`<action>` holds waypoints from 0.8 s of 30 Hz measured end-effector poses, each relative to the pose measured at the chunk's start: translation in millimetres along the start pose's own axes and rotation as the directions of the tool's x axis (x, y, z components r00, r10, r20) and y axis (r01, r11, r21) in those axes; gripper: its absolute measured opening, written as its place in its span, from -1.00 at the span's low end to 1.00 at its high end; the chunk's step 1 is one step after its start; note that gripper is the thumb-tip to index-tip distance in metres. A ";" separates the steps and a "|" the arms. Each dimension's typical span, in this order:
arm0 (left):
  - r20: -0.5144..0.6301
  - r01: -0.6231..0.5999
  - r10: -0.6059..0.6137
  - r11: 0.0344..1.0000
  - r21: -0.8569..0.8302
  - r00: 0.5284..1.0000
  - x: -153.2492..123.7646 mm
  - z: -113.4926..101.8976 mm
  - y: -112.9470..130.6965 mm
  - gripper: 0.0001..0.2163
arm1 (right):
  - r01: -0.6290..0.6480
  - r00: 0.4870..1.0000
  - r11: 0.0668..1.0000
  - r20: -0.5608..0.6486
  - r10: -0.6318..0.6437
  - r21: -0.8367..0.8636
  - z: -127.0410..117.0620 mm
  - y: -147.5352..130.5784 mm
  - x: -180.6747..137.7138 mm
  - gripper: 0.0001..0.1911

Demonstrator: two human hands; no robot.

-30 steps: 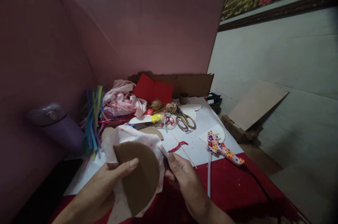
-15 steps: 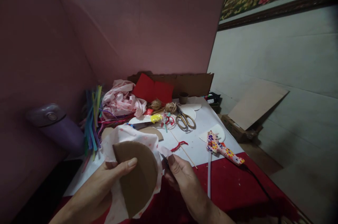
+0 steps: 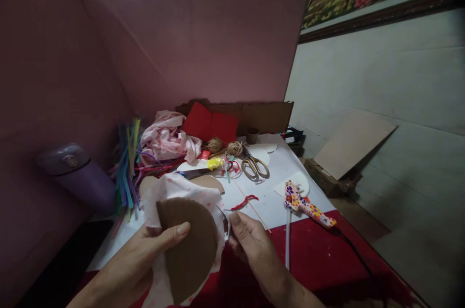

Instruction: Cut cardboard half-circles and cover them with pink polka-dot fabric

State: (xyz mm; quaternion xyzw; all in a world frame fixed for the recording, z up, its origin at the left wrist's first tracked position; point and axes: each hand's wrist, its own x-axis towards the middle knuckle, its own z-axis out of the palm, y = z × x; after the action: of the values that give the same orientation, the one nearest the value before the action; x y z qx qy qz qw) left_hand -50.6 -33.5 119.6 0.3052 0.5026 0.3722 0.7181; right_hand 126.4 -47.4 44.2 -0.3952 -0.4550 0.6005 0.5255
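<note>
My left hand [image 3: 154,250] is closed around a brown cardboard half-circle [image 3: 192,250], its thumb pressed on the face. Behind the cardboard lies white fabric with pink spots [image 3: 170,187], held in the same grip and sticking out past the curved edge. At that curved edge, on the right, my right hand [image 3: 250,245] is closed on small scissors [image 3: 224,216]. Their thin blade tips stand apart beside the fabric's margin; the handles are mostly hidden by my fingers.
A floral glue gun [image 3: 307,204] lies at the right with a glue stick [image 3: 288,240]. Gold-handled scissors [image 3: 256,167], twine balls [image 3: 235,148], a red pipe cleaner [image 3: 247,201] and crumpled pink fabric [image 3: 167,136] lie beyond my hands. A purple bottle [image 3: 80,177] stands left.
The scissors' blades have parted and show more clearly at the fabric's edge, where a flap of fabric stood up before. My left hand and the cardboard have barely shifted.
</note>
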 end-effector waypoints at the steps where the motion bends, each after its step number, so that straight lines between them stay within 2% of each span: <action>1: 0.007 -0.003 0.002 1.000 0.010 1.000 -0.9 0.6 0.0 -0.79 | 0.006 1.000 1.000 0.003 -0.006 0.007 0.1 -1.1 0.2 -0.53; 11: 0.022 -0.019 0.018 0.999 0.041 1.000 -0.8 -1.0 -0.3 -0.77 | 0.017 0.999 0.998 -0.035 -0.015 0.053 1.9 2.1 -2.6 -0.54; 15: 0.008 -0.013 0.013 0.999 0.032 1.000 -2.5 1.4 0.2 -0.78 | -0.015 1.000 0.993 0.009 0.015 0.118 2.8 -1.3 -4.6 -0.53; 24: 0.046 -0.035 0.030 0.995 0.092 0.998 -0.6 -1.4 -1.3 -0.77 | 0.001 0.999 0.997 0.044 -0.004 0.080 2.3 -6.4 -1.9 -0.53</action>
State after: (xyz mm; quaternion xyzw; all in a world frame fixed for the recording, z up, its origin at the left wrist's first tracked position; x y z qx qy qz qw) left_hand -51.7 -34.6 118.4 0.3548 0.4981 0.3531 0.7081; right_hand 126.2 -49.4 50.9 -0.3598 -0.4427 0.6262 0.5314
